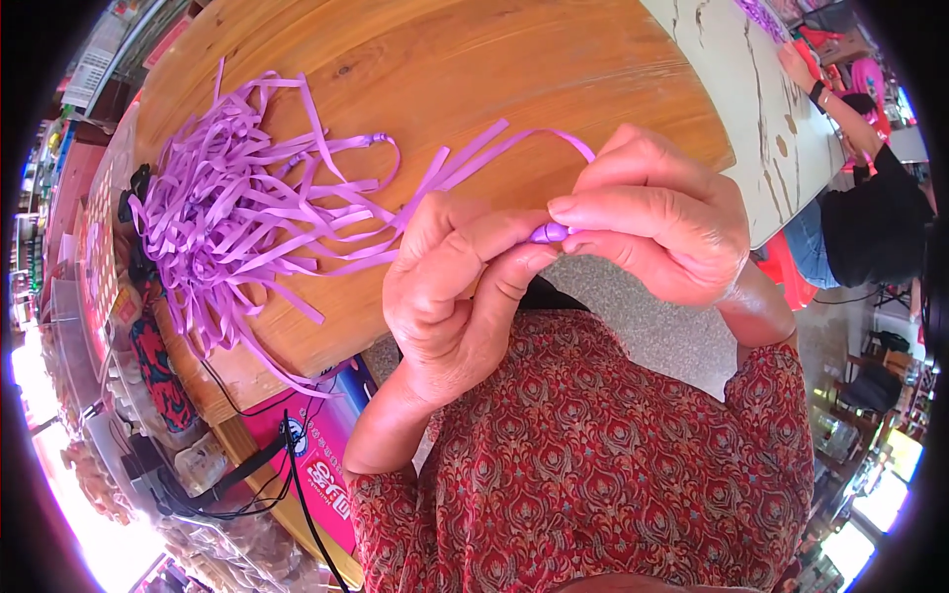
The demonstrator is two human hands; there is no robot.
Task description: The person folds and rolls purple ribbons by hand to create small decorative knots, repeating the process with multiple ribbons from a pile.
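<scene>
Right hand (657, 222) and left hand (450, 287) each pinch one purple ribbon (547, 233) in a closed grip

Black cables (290, 440): are running past a pink package (329, 445).
Co-worker in black (875, 232): is reaching over a white veined desk (791, 163).

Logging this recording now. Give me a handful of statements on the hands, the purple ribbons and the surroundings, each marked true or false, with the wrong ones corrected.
1. The left hand and right hand meet at a small purple piece. True.
2. The purple ribbon pile rests on a wooden table. True.
3. That pile lies to the right of both hands. False: it lies to their left.
4. The patterned top is mainly blue. False: it is mainly red.
5. Another person's arm shows at the upper right. True.
</scene>
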